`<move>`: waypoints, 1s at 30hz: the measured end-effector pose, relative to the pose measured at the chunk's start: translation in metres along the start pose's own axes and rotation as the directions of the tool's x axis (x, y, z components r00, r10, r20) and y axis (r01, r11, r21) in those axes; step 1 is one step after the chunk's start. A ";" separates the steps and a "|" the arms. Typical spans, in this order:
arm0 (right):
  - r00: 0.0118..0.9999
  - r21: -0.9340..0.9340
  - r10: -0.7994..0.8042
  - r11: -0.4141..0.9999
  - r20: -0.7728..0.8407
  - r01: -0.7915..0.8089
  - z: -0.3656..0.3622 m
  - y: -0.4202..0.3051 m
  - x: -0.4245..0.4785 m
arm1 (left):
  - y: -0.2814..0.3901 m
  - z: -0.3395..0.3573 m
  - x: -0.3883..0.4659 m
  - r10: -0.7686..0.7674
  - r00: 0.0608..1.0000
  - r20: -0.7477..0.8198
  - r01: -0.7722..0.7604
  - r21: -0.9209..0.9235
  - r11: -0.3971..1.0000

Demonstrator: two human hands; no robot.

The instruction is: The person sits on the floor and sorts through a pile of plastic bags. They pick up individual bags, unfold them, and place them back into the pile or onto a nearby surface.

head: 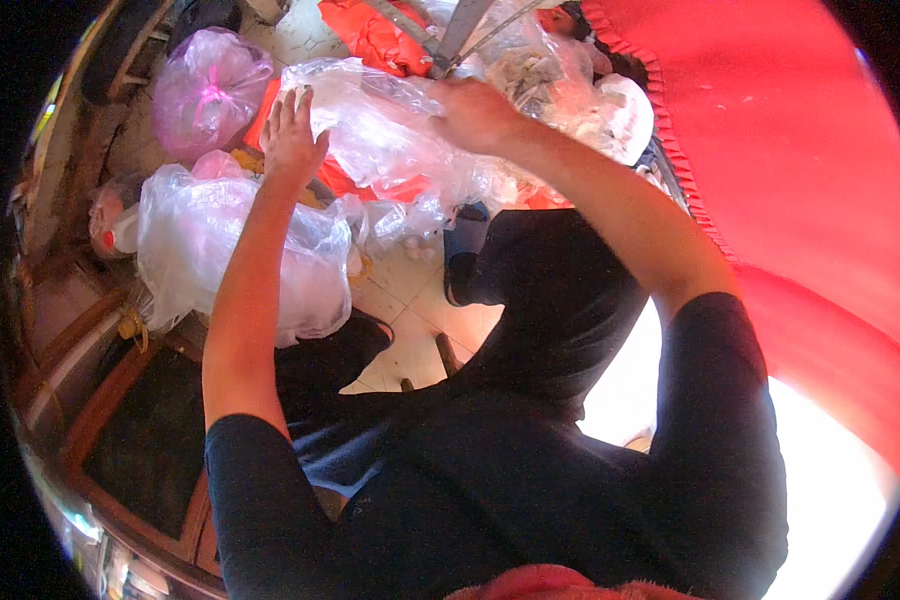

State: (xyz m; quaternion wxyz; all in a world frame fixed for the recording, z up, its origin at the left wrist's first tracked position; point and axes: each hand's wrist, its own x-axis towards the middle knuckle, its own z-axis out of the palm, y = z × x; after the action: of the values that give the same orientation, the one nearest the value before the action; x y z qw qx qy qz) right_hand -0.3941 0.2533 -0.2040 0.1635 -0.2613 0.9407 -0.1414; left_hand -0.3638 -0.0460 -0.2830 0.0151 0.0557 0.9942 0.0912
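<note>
My left hand (294, 146) is held out flat with its fingers spread, over the left end of a clear plastic bag (379, 124). Whether the palm touches the plastic is hidden. At the bag's right end, my right hand (476, 114) is curled beside metal bars (450, 37). Its fingertips are mostly out of sight, so I cannot tell whether plastic is pinched in them. Orange-red material (345, 180) shows along the lower edge of the bag. Below my left hand, a filled translucent bag (195, 225) lies partly behind my forearm.
A tied pinkish-purple plastic bag (211, 94) sits at upper left. Orange plastic (379, 34) and more filled clear bags (547, 82) lie beyond my hands. Red fabric with a ruffled edge (765, 135) spreads on the right. Wooden furniture (90, 435) borders the left; tiled floor (405, 292) shows below.
</note>
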 end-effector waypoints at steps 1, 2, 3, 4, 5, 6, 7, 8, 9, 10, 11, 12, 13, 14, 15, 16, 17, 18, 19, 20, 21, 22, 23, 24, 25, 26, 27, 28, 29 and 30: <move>1.000 -0.027 0.013 1.000 -0.020 -0.013 0.000 0.030 -0.011 | 0.006 -0.011 -0.015 0.029 0.999 -0.026 -0.031 -0.063 0.998; 0.993 -0.084 0.115 0.990 0.022 -0.113 -0.025 0.031 -0.029 | 0.008 -0.019 -0.036 0.043 0.998 -0.046 -0.048 -0.119 0.992; 0.989 -0.148 0.138 0.978 -0.055 -0.145 -0.025 0.055 -0.046 | 0.013 -0.029 -0.053 0.070 0.995 -0.068 -0.081 -0.177 0.981; 0.979 -0.209 0.157 0.961 -0.131 -0.182 -0.020 0.077 -0.060 | 0.022 -0.040 -0.071 0.063 0.998 -0.023 -0.067 -0.268 0.961; 0.977 -0.248 0.136 0.953 -0.167 -0.175 -0.015 0.087 -0.074 | 0.030 -0.051 -0.090 0.058 0.998 0.026 -0.045 -0.353 0.934; 0.974 -0.282 0.106 0.946 -0.198 -0.160 -0.009 0.091 -0.085 | 0.031 -0.055 -0.111 0.047 0.999 0.020 -0.038 -0.343 0.939; 0.971 -0.314 0.077 0.938 -0.227 -0.148 0.000 0.094 -0.095 | 0.031 -0.054 -0.135 0.037 0.999 0.016 -0.030 -0.332 0.943; 0.975 -0.385 0.013 0.917 -0.220 -0.100 0.016 0.103 -0.100 | 0.031 -0.054 -0.153 0.031 0.999 0.012 -0.026 -0.322 0.946; 0.977 -0.414 0.004 0.905 -0.215 -0.094 0.029 0.106 -0.103 | 0.033 -0.056 -0.166 0.035 0.999 0.012 -0.029 -0.343 0.939; 0.978 -0.445 -0.006 0.891 -0.209 -0.090 0.039 0.108 -0.106 | 0.036 -0.059 -0.178 0.040 0.999 0.010 -0.034 -0.367 0.930; 0.979 -0.475 -0.014 0.876 -0.203 -0.086 0.048 0.111 -0.108 | 0.039 -0.062 -0.187 0.047 0.999 0.008 -0.040 -0.390 0.920; 0.977 -0.436 -0.016 0.896 -0.213 -0.080 0.050 0.110 -0.109 | 0.043 -0.068 -0.194 0.043 0.999 0.006 -0.038 -0.377 0.925; 0.976 -0.408 -0.014 0.910 -0.216 -0.078 0.051 0.111 -0.111 | 0.046 -0.073 -0.201 0.026 0.999 0.020 -0.017 -0.381 0.924; 0.975 -0.379 -0.008 0.922 -0.221 -0.078 0.052 0.112 -0.112 | 0.050 -0.078 -0.206 0.012 0.999 0.034 0.002 -0.385 0.923; 0.975 -0.359 -0.004 0.930 -0.224 -0.079 0.047 0.114 -0.116 | 0.056 -0.081 -0.209 -0.002 0.999 0.043 0.019 -0.395 0.918; 0.976 -0.366 -0.007 0.928 -0.216 -0.074 0.045 0.113 -0.121 | 0.057 -0.081 -0.214 -0.007 0.999 0.042 0.023 -0.390 0.920; 0.978 -0.373 -0.009 0.925 -0.209 -0.072 0.043 0.111 -0.125 | 0.055 -0.078 -0.219 -0.011 0.999 0.042 0.026 -0.386 0.922; 0.979 -0.382 -0.010 0.922 -0.202 -0.069 0.041 0.112 -0.131 | 0.057 -0.078 -0.221 -0.014 0.999 0.040 0.028 -0.384 0.923; 0.980 -0.372 0.024 0.923 -0.196 -0.097 0.038 0.116 -0.138 | 0.060 -0.077 -0.221 0.000 0.999 0.033 0.013 -0.393 0.919; 0.980 -0.362 0.058 0.924 -0.190 -0.125 0.035 0.121 -0.145 | 0.063 -0.076 -0.221 0.013 1.000 0.026 -0.002 -0.402 0.916; 0.979 -0.348 0.088 0.926 -0.184 -0.149 0.034 0.124 -0.150 | 0.066 -0.080 -0.221 0.023 1.000 0.020 -0.013 -0.406 0.914; 0.969 -0.297 0.107 0.939 -0.221 -0.172 0.031 0.128 -0.161 | 0.071 -0.083 -0.221 0.021 0.999 0.025 -0.009 -0.411 0.912; 0.957 -0.244 0.188 0.939 -0.220 -0.241 0.031 0.134 -0.169 | 0.076 -0.085 -0.220 0.017 0.999 0.031 -0.003 -0.416 0.909; 0.938 -0.189 0.272 0.931 -0.213 -0.313 0.035 0.142 -0.180 | 0.081 -0.088 -0.218 0.017 0.999 0.039 0.001 -0.421 0.907; 0.916 -0.135 0.350 0.915 -0.196 -0.379 0.039 0.148 -0.191 | 0.082 -0.088 -0.221 0.020 0.999 0.035 -0.003 -0.423 0.906; 0.888 -0.053 0.435 0.893 -0.153 -0.446 0.044 0.154 -0.203 | 0.083 -0.088 -0.222 0.022 0.999 0.031 -0.007 -0.425 0.905; 0.862 -0.031 0.489 0.867 -0.132 -0.497 0.051 0.158 -0.216 | 0.084 -0.088 -0.224 0.027 0.999 0.032 -0.011 -0.424 0.906; 0.833 -0.014 0.541 0.838 -0.111 -0.546 0.061 0.164 -0.230 | 0.083 -0.085 -0.230 0.022 0.999 0.050 0.001 -0.427 0.904; 0.801 0.002 0.592 0.804 -0.088 -0.594 0.070 0.171 -0.243 | 0.081 -0.080 -0.236 0.017 0.998 0.067 0.013 -0.429 0.903; 0.772 -0.003 0.634 0.773 -0.041 -0.635 0.082 0.180 -0.255 | 0.081 -0.077 -0.242 0.015 0.996 0.089 0.025 -0.431 0.902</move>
State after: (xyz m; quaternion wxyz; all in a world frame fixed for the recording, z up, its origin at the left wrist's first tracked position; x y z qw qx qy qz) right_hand -0.2358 0.5236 -0.2819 0.1818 0.0723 0.9778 -0.0752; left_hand -0.1177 -0.0077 -0.1881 0.0722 0.0527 0.9477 0.3065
